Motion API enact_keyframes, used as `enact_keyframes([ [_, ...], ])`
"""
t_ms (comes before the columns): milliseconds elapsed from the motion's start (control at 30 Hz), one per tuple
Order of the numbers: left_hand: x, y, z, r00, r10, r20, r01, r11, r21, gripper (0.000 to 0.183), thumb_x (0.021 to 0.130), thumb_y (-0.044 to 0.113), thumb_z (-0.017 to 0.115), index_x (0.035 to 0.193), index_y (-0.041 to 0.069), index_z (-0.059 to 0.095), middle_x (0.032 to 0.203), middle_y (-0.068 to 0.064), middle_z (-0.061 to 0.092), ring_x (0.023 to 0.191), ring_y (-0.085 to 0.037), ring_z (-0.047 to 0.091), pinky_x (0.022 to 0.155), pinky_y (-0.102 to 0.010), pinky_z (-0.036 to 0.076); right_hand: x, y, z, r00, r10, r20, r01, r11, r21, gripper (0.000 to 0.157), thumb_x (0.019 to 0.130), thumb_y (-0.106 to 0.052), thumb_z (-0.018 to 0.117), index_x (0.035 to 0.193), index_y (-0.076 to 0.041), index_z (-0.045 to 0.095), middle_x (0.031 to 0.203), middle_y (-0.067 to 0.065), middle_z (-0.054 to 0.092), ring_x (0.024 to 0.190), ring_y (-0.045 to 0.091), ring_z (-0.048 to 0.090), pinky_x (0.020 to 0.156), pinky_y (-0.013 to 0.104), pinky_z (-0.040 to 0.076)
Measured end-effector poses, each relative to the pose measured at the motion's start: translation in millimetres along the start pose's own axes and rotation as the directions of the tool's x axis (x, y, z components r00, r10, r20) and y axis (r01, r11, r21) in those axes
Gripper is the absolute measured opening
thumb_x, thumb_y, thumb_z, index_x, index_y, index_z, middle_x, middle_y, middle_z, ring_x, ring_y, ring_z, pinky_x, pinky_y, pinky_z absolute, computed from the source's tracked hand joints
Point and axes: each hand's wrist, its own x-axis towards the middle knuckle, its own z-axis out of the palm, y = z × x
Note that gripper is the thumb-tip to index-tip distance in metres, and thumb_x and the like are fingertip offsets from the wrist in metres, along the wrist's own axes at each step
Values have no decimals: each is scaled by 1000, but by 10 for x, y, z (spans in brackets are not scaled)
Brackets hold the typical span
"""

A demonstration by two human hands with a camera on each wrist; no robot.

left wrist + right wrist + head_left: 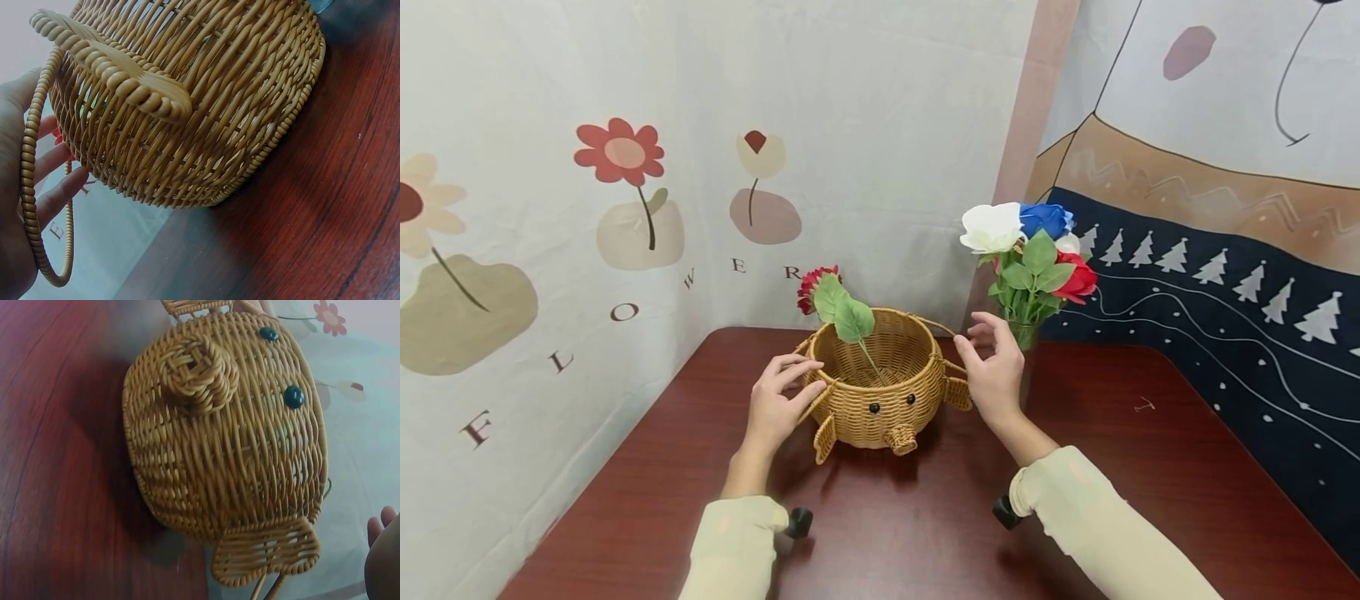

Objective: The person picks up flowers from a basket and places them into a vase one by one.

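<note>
A wicker basket (857,417) with black bead eyes, a woven snout and flap ears stands on the table. One flower stem with green leaves (853,319) leans inside it, its red bloom (812,287) past the back left rim. My left hand (775,398) is at the left rim with fingers spread. In the left wrist view, the looped left handle (28,162) crosses in front of that palm, and fingertips (78,176) reach the basket's side. My right hand (996,367) is beside the right handle (936,323), fingers loosely bent, thumb near the handle.
Behind my right hand, a clear vase (1024,335) holds white, blue and red flowers (1037,267). The brown table (880,533) meets a cloth backdrop (865,125) printed with flowers and letters. A dark cloth with trees (1210,267) hangs at the right.
</note>
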Motion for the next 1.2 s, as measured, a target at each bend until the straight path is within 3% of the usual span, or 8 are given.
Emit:
enact_keyframes([
  [100, 1, 4, -1, 1000, 3, 2, -3, 1000, 1, 27, 70, 25, 71, 96, 17, 67, 104, 3, 52, 91, -14, 51, 69, -34, 49, 20, -6, 76, 999, 15, 34, -15, 1000, 0, 35, 75, -16, 67, 107, -18, 55, 85, 7, 56, 70, 11, 54, 56, 23, 46],
  [333, 6, 7, 4, 1000, 6, 5, -6, 1000, 2, 27, 70, 25, 71, 96, 16, 67, 103, 4, 52, 91, -14, 51, 69, -35, 49, 101, -167, 231, 993, 41, 112, -43, 999, 18, 39, 74, -12, 68, 110, -14, 53, 87, 11, 55, 70, 19, 55, 61, 40, 47],
  [533, 10, -5, 11, 1000, 5, 9, -5, 1000, -2, 28, 70, 26, 71, 95, 14, 67, 103, 4, 52, 91, -16, 51, 69, -34, 49, 178, -115, 388, 963, 145, 225, -149, 989, 1, 47, 74, -20, 69, 116, -22, 49, 92, 1, 55, 76, 16, 56, 63, 32, 48],
  [667, 7, -4, 5, 1000, -4, 3, 4, 1000, 3, 27, 70, 26, 71, 95, 17, 68, 103, 5, 52, 90, -13, 51, 69, -35, 49, 260, -159, 483, 897, 262, 356, -296, 954, 42, 54, 74, -25, 68, 122, -25, 42, 101, 8, 52, 83, 19, 56, 65, 32, 49],
  [767, 3, -1, 1, 1000, -8, 2, 8, 1000, 5, 27, 70, 26, 71, 95, 18, 67, 103, 6, 52, 90, -12, 51, 69, -36, 49, 310, -188, 566, 839, 335, 428, -410, 908, 92, 59, 75, -22, 67, 126, -24, 37, 107, 14, 48, 86, 22, 55, 68, 37, 49],
  [867, -1, 3, 2, 1000, -5, 5, 5, 1000, 4, 27, 71, 26, 71, 96, 18, 67, 103, 5, 51, 90, -12, 51, 69, -37, 49, 326, -207, 655, 800, 381, 464, -493, 858, 146, 62, 75, -16, 68, 127, -22, 35, 110, 18, 45, 86, 23, 54, 71, 41, 48],
  [1000, 3, 3, 7, 1000, -2, 2, 2, 1000, 4, 26, 71, 26, 71, 96, 20, 67, 104, 5, 51, 90, -12, 51, 68, -38, 49, 306, -231, 767, 755, 427, 497, -569, 803, 176, 66, 74, -16, 68, 129, -21, 33, 112, 19, 43, 86, 23, 53, 72, 38, 48],
  [1200, 14, -2, 9, 1000, -7, 3, 7, 1000, 24, 26, 71, 28, 71, 96, 20, 67, 104, 6, 51, 90, -10, 51, 69, -28, 49, 280, -224, 893, 678, 476, 559, -627, 773, 102, 65, 76, -18, 67, 130, -21, 31, 116, 17, 42, 94, 24, 50, 74, 35, 48],
])
